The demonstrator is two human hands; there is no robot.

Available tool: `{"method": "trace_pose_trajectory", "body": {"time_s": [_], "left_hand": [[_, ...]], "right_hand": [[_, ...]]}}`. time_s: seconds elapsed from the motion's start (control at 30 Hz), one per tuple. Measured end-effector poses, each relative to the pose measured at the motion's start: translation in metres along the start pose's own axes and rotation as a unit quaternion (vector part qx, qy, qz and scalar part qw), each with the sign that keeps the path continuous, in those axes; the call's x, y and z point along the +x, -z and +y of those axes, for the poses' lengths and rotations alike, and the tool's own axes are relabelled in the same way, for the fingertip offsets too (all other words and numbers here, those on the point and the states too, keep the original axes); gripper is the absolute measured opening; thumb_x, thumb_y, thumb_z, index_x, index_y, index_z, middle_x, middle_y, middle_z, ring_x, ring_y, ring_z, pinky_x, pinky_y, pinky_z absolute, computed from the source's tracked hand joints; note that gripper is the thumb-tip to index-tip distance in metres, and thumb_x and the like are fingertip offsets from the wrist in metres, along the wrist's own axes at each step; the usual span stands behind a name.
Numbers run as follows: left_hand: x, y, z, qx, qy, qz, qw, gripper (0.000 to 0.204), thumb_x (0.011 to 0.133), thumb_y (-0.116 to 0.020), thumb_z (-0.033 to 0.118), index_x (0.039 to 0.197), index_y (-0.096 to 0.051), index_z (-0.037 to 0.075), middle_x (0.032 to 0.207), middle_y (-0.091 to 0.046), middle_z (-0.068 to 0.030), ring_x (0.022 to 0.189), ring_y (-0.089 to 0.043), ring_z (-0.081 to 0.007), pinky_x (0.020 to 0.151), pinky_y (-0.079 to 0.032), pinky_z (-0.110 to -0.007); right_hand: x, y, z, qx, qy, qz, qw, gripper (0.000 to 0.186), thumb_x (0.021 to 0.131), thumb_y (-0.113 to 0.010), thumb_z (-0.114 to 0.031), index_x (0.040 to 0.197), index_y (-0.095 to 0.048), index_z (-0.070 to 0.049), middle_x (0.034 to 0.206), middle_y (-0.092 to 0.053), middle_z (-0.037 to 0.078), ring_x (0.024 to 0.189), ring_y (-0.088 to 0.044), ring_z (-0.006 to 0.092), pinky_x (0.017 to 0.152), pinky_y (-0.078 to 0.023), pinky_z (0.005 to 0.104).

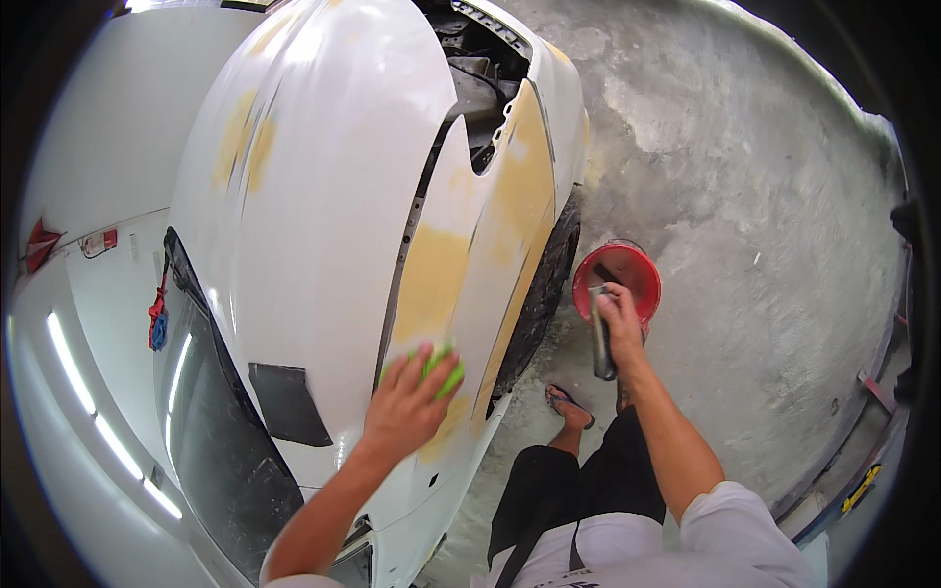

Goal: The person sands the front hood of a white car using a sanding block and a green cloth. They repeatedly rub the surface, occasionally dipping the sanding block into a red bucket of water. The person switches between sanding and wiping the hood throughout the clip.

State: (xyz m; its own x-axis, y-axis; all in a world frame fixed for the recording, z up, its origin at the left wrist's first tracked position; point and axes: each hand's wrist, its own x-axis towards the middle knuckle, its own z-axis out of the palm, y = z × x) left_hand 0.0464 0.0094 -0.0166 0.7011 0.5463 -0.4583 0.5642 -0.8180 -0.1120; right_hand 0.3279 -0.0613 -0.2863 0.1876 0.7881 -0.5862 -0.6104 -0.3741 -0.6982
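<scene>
My left hand (402, 402) is closed on a blurred green sponge (443, 370) against the fender of a white car, over patches of yellow filler (428, 274). My right hand (622, 328) grips a long dark block (601, 355) above a red bucket (647, 269) on the floor beside the front wheel (539, 304). The bucket's contents are partly hidden behind the hand and block. A dark square sheet (289, 407) lies on the hood (294, 245), left of my left hand.
The hood gap exposes the engine bay (475, 88). My sandaled foot (569, 402) is on the grey concrete floor (745, 196) right of the car. Red and blue items (157, 318) hang near the windshield. A low ledge with a yellow object (860, 487) lines the right edge.
</scene>
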Motion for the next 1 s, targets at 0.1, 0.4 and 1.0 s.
{"method": "trace_pose_trajectory", "body": {"time_s": [0.1, 0.4, 1.0], "left_hand": [[-0.083, -0.009, 0.029, -0.008, -0.020, 0.004, 1.000, 0.027, 0.088, -0.073, 0.021, 0.113, -0.079, 0.024, 0.143, -0.065, 0.0002, 0.141, -0.053, -0.0301, 0.115, -0.042, -0.047], [-0.074, 0.025, -0.007, -0.185, 0.059, 0.121, 0.973, 0.037, 0.068, -0.082, 0.002, 0.100, -0.074, 0.019, 0.112, -0.066, -0.0071, 0.094, -0.068, -0.0302, 0.075, -0.059, -0.040], [0.098, 0.063, -0.032, -0.334, 0.230, 0.267, 0.874, 0.020, 0.090, -0.084, 0.018, 0.095, -0.073, 0.003, 0.079, -0.072, -0.0203, 0.073, -0.070, -0.0417, 0.070, -0.058, -0.043]], "right_hand": [[-0.015, -0.063, -0.027, -0.128, 0.086, -0.062, 0.986, 0.049, 0.095, -0.079, -0.026, 0.136, -0.058, -0.007, 0.119, -0.061, 0.009, 0.106, -0.064, 0.0207, 0.093, -0.052, 0.0340], [-0.018, -0.197, -0.054, -0.288, 0.416, 0.085, 0.859, 0.058, 0.085, -0.088, -0.033, 0.137, -0.071, -0.013, 0.134, -0.062, 0.017, 0.119, -0.058, 0.0393, 0.103, -0.049, 0.0492], [-0.009, -0.216, -0.066, -0.295, 0.351, 0.199, 0.866, 0.057, 0.087, -0.087, -0.029, 0.138, -0.071, -0.010, 0.130, -0.063, 0.017, 0.111, -0.059, 0.0376, 0.099, -0.049, 0.0463]]}}
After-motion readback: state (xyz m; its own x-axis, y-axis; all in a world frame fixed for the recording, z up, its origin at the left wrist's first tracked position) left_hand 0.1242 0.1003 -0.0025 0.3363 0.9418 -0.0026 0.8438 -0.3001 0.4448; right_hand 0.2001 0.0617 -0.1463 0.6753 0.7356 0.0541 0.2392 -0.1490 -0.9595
